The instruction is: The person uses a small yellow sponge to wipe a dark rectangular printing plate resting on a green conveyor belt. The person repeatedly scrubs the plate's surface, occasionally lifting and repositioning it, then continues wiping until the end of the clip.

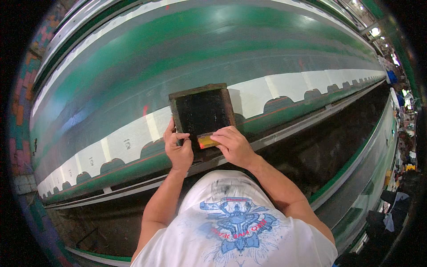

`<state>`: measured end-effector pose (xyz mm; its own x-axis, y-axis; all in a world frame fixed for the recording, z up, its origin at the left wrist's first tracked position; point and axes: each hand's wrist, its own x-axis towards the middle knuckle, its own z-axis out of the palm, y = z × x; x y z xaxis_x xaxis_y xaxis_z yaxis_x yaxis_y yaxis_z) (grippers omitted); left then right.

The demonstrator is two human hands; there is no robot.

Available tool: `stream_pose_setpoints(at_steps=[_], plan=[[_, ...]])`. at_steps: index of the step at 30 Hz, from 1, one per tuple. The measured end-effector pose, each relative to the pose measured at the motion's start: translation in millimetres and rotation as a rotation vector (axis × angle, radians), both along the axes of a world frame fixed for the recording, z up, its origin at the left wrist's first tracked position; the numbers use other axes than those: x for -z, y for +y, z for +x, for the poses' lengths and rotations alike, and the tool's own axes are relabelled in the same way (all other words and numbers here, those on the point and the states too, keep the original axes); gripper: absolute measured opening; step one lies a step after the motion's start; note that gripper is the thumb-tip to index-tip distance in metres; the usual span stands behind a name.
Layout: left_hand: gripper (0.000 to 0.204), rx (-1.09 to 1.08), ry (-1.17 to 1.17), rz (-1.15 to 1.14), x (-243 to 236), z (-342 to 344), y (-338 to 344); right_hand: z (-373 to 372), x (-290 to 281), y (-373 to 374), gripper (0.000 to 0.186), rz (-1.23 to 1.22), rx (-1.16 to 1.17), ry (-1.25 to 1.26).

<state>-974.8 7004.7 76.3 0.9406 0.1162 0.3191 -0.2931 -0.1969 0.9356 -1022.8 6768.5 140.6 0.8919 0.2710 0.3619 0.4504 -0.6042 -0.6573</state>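
Observation:
A small square printing screen (198, 90) with a worn wooden frame and dark mesh is in front of me, over a white strip on the long table. My left hand (179, 149) is closed on its lower left corner, thumb toward the near edge. In my right hand (235, 145) is a small yellow squeegee (206, 142), orange-red at its left end. I grip it at the screen's near edge, fingers bent over its right part. The squeegee's lower edge and what lies under the screen are hidden.
The white strip (284, 89) runs along the table's near side, with dark scalloped shapes (279, 104) along its edge. A metal rail (293, 132) borders the green table (231, 40). Another long table (356, 196) stands at right. Dark clothing (391, 209) and assorted items lie beyond it.

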Motion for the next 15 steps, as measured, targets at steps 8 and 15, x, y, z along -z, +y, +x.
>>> stream_pose_setpoints(at_steps=[8, 15], plan=[[0.024, 0.000, -0.009, -0.076, 19.8, 3.9, -147.4, -14.1, 9.2, -140.4, 0.042, -0.033, 0.060, 0.021], [0.024, 0.003, 0.099, -0.068, 32.4, 4.1, -197.0, -5.8, 14.4, -213.0, 0.038, 0.032, -0.049, 0.029]])
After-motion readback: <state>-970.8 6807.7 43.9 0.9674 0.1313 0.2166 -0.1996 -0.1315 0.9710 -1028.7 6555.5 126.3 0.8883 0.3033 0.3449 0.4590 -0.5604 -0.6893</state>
